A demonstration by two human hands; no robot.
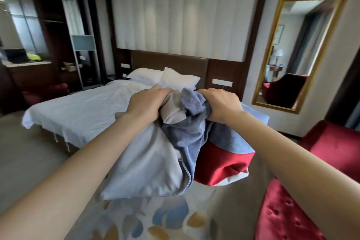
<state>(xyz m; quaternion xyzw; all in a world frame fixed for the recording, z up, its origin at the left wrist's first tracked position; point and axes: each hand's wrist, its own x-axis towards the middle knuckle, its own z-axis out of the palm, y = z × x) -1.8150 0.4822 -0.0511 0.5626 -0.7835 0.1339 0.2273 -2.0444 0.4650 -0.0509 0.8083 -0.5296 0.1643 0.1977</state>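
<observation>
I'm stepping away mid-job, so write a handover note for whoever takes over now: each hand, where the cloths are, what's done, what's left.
Left hand and right hand each grip the top of the cloth bundle.
Bundle (pale grey, blue, red fabrics) hangs in the air, short of the bed, red armchair to its right.
Done: cloths gathered and lifted.
Left: likely set them on the bed.

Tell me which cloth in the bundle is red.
The red cloth hangs under the right hand, at the bundle's lower right. The pale grey cloth under the left hand and the blue towel between them are not.
</observation>
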